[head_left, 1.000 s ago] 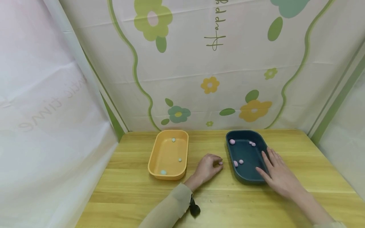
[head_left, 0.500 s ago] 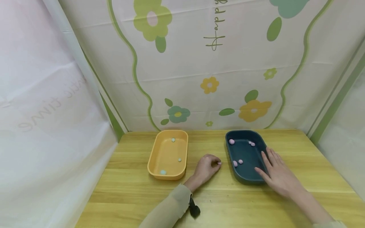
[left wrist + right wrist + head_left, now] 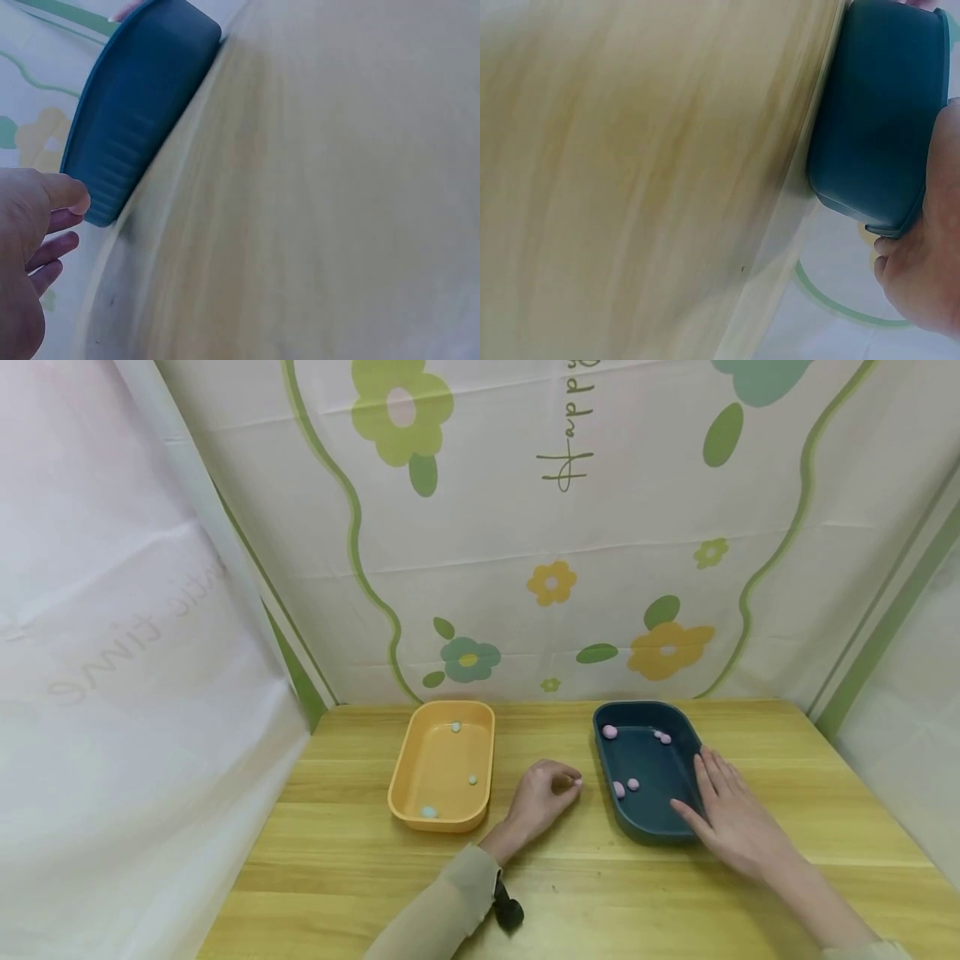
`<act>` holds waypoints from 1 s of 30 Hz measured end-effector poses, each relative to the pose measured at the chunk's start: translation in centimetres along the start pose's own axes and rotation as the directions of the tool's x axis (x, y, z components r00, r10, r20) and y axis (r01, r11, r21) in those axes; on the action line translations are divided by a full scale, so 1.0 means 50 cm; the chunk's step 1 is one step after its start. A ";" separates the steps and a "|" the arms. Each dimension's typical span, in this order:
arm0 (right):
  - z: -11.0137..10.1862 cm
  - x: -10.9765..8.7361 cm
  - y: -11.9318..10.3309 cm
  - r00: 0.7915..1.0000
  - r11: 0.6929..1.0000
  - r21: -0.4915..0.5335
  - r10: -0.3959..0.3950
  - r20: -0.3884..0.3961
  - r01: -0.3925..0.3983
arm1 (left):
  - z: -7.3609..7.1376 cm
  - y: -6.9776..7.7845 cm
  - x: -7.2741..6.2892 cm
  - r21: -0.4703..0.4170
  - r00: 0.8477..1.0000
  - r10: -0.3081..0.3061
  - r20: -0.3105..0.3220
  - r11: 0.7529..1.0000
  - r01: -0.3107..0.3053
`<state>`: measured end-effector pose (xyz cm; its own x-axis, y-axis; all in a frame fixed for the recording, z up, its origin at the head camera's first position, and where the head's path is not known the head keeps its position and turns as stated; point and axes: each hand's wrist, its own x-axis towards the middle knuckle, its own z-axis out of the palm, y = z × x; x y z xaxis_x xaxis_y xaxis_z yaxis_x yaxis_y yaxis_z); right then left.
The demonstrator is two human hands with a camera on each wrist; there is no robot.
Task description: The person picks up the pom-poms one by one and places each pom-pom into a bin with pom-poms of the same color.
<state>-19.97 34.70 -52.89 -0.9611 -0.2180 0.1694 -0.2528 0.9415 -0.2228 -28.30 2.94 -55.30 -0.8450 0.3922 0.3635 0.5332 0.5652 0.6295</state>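
Observation:
My left hand [image 3: 543, 797] pinches a small pink ball [image 3: 578, 782] between thumb and index finger, over the wood between two trays. In the left wrist view this hand [image 3: 30, 240] appears near the dark blue tray [image 3: 139, 112]; the ball cannot be made out there. My right hand [image 3: 738, 822] rests with extended fingers on the right rim of the dark blue tray [image 3: 652, 835]. Inside that tray lie several pink balls, among them a larger one [image 3: 610, 732] at the back left. The right wrist view shows the right hand [image 3: 926, 240] against the tray's side.
A yellow tray [image 3: 397, 814] stands to the left on the wooden table [image 3: 570, 893]. Three pale green lumps lie in it, one [image 3: 428, 812] near the front. A flower-printed curtain [image 3: 480, 593] hangs behind the table, and a white one [image 3: 112, 693] on the left.
My left hand has risen very slightly, still pinching the pink ball. The right index finger has moved closer to the other fingers. Both trays stay in place.

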 end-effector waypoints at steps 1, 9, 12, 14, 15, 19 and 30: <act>0.000 0.000 0.001 1.000 1.000 0.001 -0.002 0.001 0.002 | 0.000 0.002 0.001 -0.007 1.000 0.002 -0.003 1.000 -0.002; -0.005 0.007 -0.005 1.000 1.000 0.001 0.003 0.010 -0.003 | -0.010 0.012 0.019 -0.001 0.997 0.059 -0.049 0.998 -0.059; -0.005 0.011 -0.008 1.000 1.000 0.008 0.006 0.023 -0.006 | -0.018 0.018 0.033 0.001 0.995 0.076 -0.064 0.997 -0.076; -0.005 0.010 -0.009 0.999 1.000 0.011 0.012 0.032 -0.012 | -0.021 0.023 0.041 0.002 0.993 0.096 -0.075 0.995 -0.096; -0.005 0.009 -0.009 0.999 1.000 0.013 0.015 0.036 -0.015 | -0.022 0.025 0.044 0.000 0.991 0.106 -0.081 0.994 -0.106; -0.004 0.005 -0.005 0.999 1.000 0.016 0.018 0.036 -0.018 | -0.024 0.037 0.050 -0.008 0.986 0.132 -0.098 0.991 -0.133; 0.001 0.005 0.002 0.999 1.000 0.018 0.021 0.037 -0.022 | -0.037 0.078 0.053 -0.048 0.980 0.177 -0.087 0.982 -0.182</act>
<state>-20.23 34.74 -52.93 -0.9697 -0.2076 0.1288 -0.2339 0.9413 -0.2436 -28.54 4.83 -50.61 -0.7376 0.4211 0.5278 0.6751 0.4493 0.5851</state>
